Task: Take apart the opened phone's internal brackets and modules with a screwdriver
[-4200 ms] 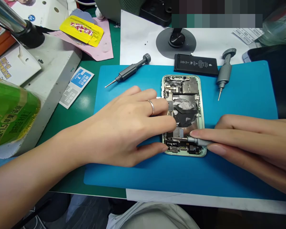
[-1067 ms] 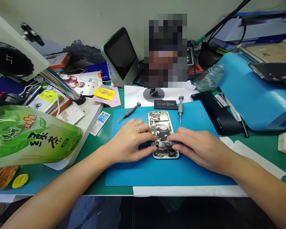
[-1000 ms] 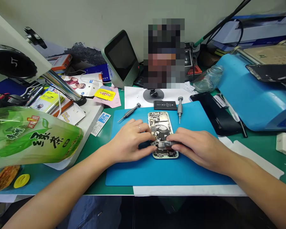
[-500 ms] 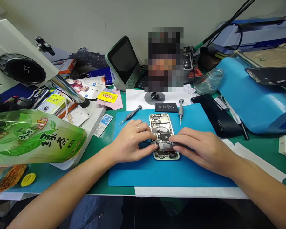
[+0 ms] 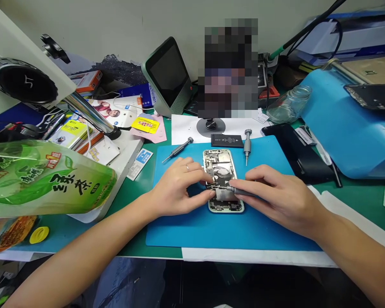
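Pale green phone (image 5: 223, 173) (black and silver inside), plain blue mat (image 5: 231, 233), black battery (image 5: 226, 140)

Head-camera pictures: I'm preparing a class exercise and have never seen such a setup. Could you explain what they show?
There is no machine: a person works bare-handed, filmed by a camera worn on the head, looking forward and down. The right hand holds a grey tool over an opened phone lying on a blue mat. The left hand has its fingers at the phone's left edge; whether they pinch anything is unclear. Around the phone's far end lie two grey screwdrivers and a black battery.
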A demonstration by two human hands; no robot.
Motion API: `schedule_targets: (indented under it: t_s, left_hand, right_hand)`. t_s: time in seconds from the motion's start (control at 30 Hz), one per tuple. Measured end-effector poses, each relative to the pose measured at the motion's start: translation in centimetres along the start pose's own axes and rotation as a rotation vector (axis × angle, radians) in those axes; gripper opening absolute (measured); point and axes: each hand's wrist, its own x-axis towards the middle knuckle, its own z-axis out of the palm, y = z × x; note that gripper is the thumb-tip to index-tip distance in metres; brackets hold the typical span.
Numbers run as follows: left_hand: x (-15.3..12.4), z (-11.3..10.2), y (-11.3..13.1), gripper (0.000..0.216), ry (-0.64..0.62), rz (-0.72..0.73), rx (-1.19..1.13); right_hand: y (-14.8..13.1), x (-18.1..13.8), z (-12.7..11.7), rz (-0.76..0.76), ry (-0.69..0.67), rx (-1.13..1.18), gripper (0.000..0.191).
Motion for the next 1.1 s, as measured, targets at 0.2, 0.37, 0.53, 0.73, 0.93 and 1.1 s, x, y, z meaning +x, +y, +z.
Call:
schedule_targets:
  t_s: [0.2,0.37,0.53,0.73,0.93,1.1]
  left_hand:
    - [0.0,-0.1,0.1,0.016,0.021,0.0,-0.072]
    - [0.0,0.0,0.1,0.014,0.053,-0.029,-0.142]
    - [0.1,-0.1,0.4,0.012,0.033,-0.08,-0.235]
    - [0.1,-0.1,1.0,0.013,-0.05,-0.419,-0.545]
    - [0.4,-0.1,1.2,0.022,-0.095,-0.579,-0.849]
    - [0.4,-0.1,1.1,0.025,-0.088,-0.605,-0.945]
  right_hand:
    - [0.1,-0.3,0.1,0.004,0.005,-0.023,0.024]
    - [0.0,-0.3,0.2,0.01,0.019,-0.013,0.025]
    - [0.0,-0.2,0.4,0.006,0.017,-0.013,0.025]
    - [0.0,-0.4,0.3,-0.009,0.009,-0.027,0.028]
    - [-0.2,-0.4,0.3,0.021,0.026,-0.002,0.027]
    - [-0.2,-0.4,0.4,0.013,0.021,-0.017,0.028]
